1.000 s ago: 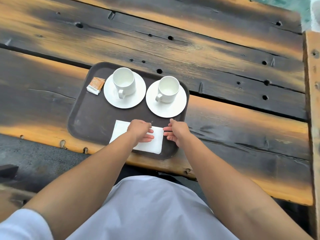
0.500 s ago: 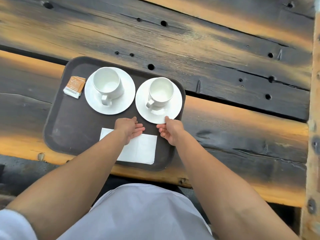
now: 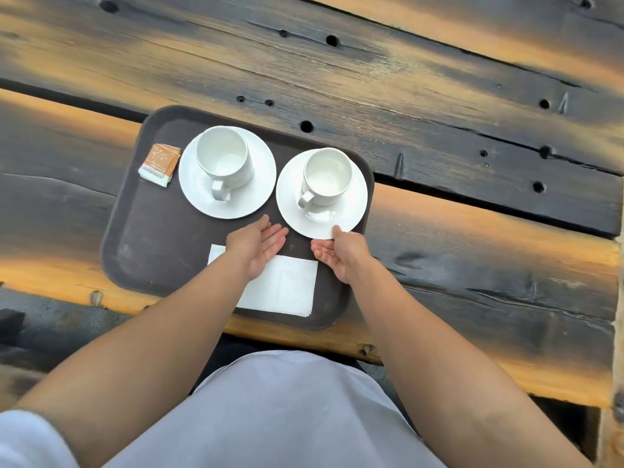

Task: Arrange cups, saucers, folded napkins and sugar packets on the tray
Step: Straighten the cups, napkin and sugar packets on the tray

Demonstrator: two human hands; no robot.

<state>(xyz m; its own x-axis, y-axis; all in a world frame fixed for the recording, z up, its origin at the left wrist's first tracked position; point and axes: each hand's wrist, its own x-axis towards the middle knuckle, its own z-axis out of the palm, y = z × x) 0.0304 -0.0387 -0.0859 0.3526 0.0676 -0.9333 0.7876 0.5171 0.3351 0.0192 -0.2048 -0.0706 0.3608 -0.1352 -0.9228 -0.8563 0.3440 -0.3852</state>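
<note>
1. Across the whole view, a charred black-and-orange wooden plank table (image 3: 439, 96) is carrying a dark brown rounded plastic tray (image 3: 152, 238) at its near edge.
2. A white folded paper napkin (image 3: 287, 285) is lying on the tray's near right part.
3. Round white ceramic saucers, the left saucer (image 3: 256, 184) and the right saucer (image 3: 354, 204), are sitting side by side, bearing the white handled left cup (image 3: 224, 160) and right cup (image 3: 327, 175).
4. The left hand (image 3: 256, 244) is stretching across the napkin's far edge, fingers straight, holding nothing; the right hand (image 3: 341, 255), fingers loosely extended, is touching the right saucer's near rim with its thumb.
5. Orange-and-white paper sugar packets (image 3: 158, 163) are lying just beside the left saucer.

The left hand (image 3: 256, 246) covers the napkin's (image 3: 287, 287) left part (packet (image 3: 158, 165) print illegible).
</note>
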